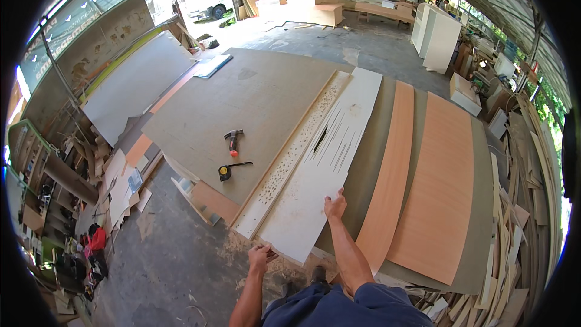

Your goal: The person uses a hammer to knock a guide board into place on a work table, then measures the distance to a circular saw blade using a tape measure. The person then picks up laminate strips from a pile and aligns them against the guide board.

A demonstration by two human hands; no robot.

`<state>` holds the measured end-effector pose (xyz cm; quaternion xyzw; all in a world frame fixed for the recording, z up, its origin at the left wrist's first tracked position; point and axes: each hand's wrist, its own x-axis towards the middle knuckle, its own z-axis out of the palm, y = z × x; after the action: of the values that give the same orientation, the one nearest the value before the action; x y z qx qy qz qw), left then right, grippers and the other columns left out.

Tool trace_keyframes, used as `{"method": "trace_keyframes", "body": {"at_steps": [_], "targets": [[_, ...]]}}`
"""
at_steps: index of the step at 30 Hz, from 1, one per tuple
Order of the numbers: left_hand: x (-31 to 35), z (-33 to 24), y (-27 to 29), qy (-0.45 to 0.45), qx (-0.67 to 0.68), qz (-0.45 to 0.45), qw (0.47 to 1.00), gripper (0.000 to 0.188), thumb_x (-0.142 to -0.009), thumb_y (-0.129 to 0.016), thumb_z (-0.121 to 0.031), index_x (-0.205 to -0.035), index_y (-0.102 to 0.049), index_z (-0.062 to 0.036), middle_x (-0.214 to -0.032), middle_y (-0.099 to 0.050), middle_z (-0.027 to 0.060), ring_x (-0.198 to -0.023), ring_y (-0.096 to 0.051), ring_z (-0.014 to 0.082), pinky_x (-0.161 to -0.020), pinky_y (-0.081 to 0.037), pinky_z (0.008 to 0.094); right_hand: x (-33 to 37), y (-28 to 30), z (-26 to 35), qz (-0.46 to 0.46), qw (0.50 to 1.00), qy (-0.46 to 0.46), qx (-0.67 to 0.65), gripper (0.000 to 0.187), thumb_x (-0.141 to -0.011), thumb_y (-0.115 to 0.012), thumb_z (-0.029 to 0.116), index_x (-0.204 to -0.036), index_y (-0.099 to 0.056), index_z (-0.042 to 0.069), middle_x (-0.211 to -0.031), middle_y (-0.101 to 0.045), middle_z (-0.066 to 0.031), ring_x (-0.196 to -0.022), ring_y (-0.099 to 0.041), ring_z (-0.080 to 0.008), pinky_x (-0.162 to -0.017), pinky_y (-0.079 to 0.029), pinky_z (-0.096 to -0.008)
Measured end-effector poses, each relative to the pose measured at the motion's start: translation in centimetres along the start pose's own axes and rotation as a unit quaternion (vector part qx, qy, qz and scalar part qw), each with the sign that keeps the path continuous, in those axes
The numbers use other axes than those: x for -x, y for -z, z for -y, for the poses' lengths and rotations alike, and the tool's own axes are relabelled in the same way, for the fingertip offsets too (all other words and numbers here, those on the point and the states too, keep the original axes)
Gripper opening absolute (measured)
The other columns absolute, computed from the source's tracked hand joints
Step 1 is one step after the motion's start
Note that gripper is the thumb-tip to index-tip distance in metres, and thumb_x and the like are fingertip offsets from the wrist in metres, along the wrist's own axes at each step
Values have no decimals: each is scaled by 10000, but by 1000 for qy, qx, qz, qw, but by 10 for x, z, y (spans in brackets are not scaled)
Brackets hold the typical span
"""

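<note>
A long white board [302, 206] with several narrow slots and a ragged right edge lies on the worktable in front of me. My right hand [334, 204] grips its right edge near the close end. At the near left corner, my left hand [260, 258] has its fingers closed on the edge of that board. Along the board's left side runs a narrow white strip [284, 172] full of small holes, with a brown wooden edge. A claw hammer [233, 140] with a red and black handle lies left of the strip. Closer to me rests a black and yellow tape measure [225, 173].
Two orange-brown panels, a narrow one [393, 169] and a wide one [439, 188], lie on the table's right side. Wood offcuts [514, 254] pile up beyond it. A large white sheet [139, 85] leans at left. A white cabinet [437, 36] stands at back right.
</note>
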<state>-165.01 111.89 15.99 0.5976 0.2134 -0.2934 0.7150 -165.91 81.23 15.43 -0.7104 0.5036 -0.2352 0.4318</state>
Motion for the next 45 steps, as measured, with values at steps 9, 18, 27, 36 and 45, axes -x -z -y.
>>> {"method": "trace_keyframes", "body": {"at_steps": [9,18,27,36,45], "targets": [[-3,1,-1,-5,-13,-19,1000,117,-847,-593,-25,-811,-499,35,-738,-579,158,-622,-620,270,-634,-608,439,0,1,4,13,1000,-25,5,729,-743,-686,116,-1349,-354,-116,-1086,-606,-312,-1014,-629,-361,-885,-495,-359],[-2,-1,-1,-13,-54,-59,997,129,-838,-595,-25,-790,-516,66,-728,-592,171,-612,-627,271,-606,-611,431,5,-5,0,1,999,-2,36,721,-755,-660,130,-1368,-347,-87,-1062,-621,-291,-995,-630,-372,-871,-500,-386],[8,-10,-6,-19,-102,-74,992,128,-828,-583,-3,-832,-546,120,-721,-598,183,-593,-631,265,-550,-610,398,9,2,7,10,999,-7,38,726,-738,-672,128,-1343,-358,-123,-1067,-621,-295,-1006,-626,-379,-880,-497,-382],[-2,-5,0,-9,-109,-66,992,147,-826,-564,-11,-837,-545,134,-737,-610,202,-594,-639,281,-537,-603,400,10,0,6,18,999,-19,46,727,-757,-656,153,-1374,-347,-76,-1037,-633,-278,-975,-635,-375,-857,-508,-403],[-2,-3,4,-6,-86,-57,995,162,-824,-593,-23,-863,-539,124,-733,-618,192,-588,-641,278,-538,-599,397,11,-1,5,22,998,-31,56,731,-753,-672,172,-1369,-362,-71,-1056,-620,-301,-993,-627,-394,-880,-500,-416]]}}
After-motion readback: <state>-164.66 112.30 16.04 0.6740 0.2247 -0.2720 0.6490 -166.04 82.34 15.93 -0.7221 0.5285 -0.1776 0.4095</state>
